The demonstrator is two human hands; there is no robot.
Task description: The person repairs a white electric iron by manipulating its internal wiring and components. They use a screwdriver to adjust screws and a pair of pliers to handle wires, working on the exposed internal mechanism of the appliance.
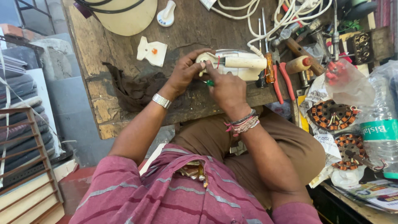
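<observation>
The worn wooden workbench (pixel 124 83) carried a white electric iron (pixel 236 66) near its front edge, lying on its side. The left hand (pixel 184 74) was curled around the iron's rear end, gripping it. The right hand (pixel 227 89) was closed on a small green-handled screwdriver (pixel 210 83), its tip against the iron. A dark rag (pixel 132 89) lay just left of the hands, a white plastic cover (pixel 152 51) behind it.
</observation>
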